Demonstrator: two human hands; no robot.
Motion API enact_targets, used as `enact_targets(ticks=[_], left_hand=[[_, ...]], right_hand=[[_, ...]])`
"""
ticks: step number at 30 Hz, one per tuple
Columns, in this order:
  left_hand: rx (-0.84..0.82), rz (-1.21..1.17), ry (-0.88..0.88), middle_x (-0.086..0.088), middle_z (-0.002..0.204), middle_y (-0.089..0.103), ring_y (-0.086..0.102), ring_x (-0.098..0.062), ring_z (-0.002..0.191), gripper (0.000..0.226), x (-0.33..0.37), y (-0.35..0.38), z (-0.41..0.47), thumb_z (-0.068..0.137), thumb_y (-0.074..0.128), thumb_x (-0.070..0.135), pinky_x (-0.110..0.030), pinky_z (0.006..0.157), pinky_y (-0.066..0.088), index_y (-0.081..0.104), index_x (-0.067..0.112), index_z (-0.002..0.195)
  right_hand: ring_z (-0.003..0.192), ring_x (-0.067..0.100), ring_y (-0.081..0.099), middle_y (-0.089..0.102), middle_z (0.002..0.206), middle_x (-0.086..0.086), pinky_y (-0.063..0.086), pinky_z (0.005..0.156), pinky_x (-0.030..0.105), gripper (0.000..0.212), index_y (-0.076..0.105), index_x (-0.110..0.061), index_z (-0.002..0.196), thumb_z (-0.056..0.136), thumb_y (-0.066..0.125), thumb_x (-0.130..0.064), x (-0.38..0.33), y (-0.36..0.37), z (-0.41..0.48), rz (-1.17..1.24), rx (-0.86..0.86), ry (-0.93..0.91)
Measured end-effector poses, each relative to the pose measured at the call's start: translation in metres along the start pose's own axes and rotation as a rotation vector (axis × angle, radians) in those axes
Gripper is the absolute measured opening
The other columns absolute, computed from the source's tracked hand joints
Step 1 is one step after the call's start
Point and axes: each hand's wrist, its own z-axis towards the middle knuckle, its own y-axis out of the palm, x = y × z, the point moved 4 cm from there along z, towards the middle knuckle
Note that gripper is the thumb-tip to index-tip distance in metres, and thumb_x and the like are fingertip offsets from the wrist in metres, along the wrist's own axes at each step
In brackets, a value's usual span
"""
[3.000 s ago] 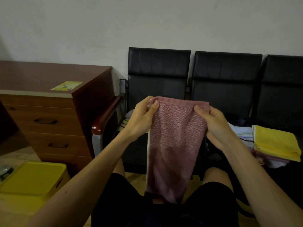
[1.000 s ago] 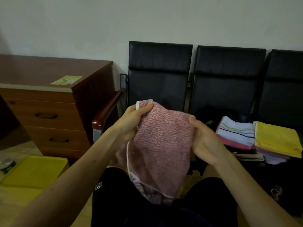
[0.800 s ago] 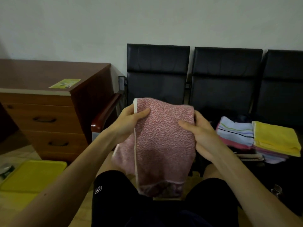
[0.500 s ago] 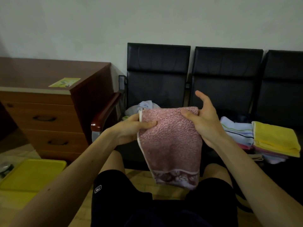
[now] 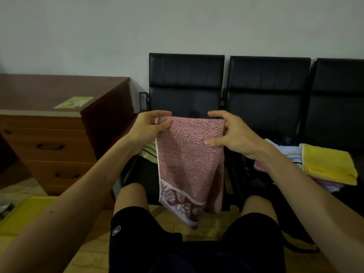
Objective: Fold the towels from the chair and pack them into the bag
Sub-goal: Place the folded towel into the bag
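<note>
— How have they got hold of it?

— By the top corners. The left hand (image 5: 149, 127) pinches the upper left corner of the pink towel (image 5: 187, 160) between thumb and fingers. The right hand (image 5: 234, 134) grips the upper right corner, thumb pressed flat on the front and the other fingers wrapped over the edge. Neither hand is slack.

— Why hold it up like that?

— I'd say to let it hang square. With the top edge pulled straight across the middle of the frame, the doubled cloth drops by its own weight. The leaf-patterned border hangs at the bottom, above the knees, and a back layer peeks out lower right, so the edges can be matched before the next fold.

— And around it?

— Behind it is the left black chair (image 5: 186, 81), with a striped towel (image 5: 148, 153) on its seat just below the left wrist. At the right edge sits the stack of folded towels (image 5: 291, 154), a yellow towel (image 5: 327, 164) on top. I can't pick out the bag for certain in that dark patch.

— What changed?

— Half a second back the right thumb stuck up and the top edge sagged. Now the hands sit wider and the edge is taut. Three seconds ago it hung as a longer, narrower strip.
</note>
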Motion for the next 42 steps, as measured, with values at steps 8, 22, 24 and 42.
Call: enact_targets(ticks=[8, 22, 24, 42], left_hand=[[-0.062, 0.124, 0.07, 0.007, 0.105, 0.069, 0.07, 0.001, 0.09, 0.045, 0.001, -0.001, -0.002, 0.088, 0.072, 0.015, -0.017, 0.079, 0.058, 0.062, 0.013, 0.131], [0.02, 0.548, 0.183, 0.002, 0.104, 0.074, 0.062, 0.0, 0.082, 0.028, -0.002, 0.003, 0.002, 0.083, 0.079, 0.024, -0.017, 0.078, 0.049, 0.075, 0.016, 0.11], [0.038, 0.565, 0.185, 0.001, 0.1, 0.075, 0.063, -0.002, 0.082, 0.024, -0.004, 0.004, 0.002, 0.083, 0.078, 0.024, -0.02, 0.078, 0.051, 0.077, 0.016, 0.106], [0.003, 0.663, 0.24, -0.006, 0.083, 0.07, 0.058, -0.01, 0.072, 0.018, 0.002, 0.007, -0.003, 0.089, 0.073, 0.025, -0.006, 0.06, 0.038, 0.077, 0.008, 0.091]], right_hand=[[0.095, 0.022, 0.071, 0.068, 0.11, 0.014, 0.061, 0.077, 0.032, 0.05, 0.062, -0.018, 0.119, 0.076, 0.078, 0.002, 0.012, -0.007, 0.002, 0.092, 0.009, 0.131], [0.088, 0.0, 0.067, 0.074, 0.104, -0.002, 0.047, 0.078, 0.013, 0.05, 0.061, -0.018, 0.128, 0.081, 0.079, -0.017, 0.002, -0.023, 0.007, -0.389, 0.091, -0.016], [0.089, 0.0, 0.066, 0.074, 0.106, 0.0, 0.049, 0.079, 0.014, 0.044, 0.065, -0.015, 0.124, 0.082, 0.078, -0.019, 0.003, -0.022, 0.006, -0.44, 0.121, -0.036], [0.087, 0.015, 0.061, 0.064, 0.09, -0.005, 0.048, 0.08, 0.034, 0.022, 0.073, -0.022, 0.093, 0.087, 0.07, -0.042, 0.015, -0.023, 0.001, -0.744, 0.213, -0.056]])
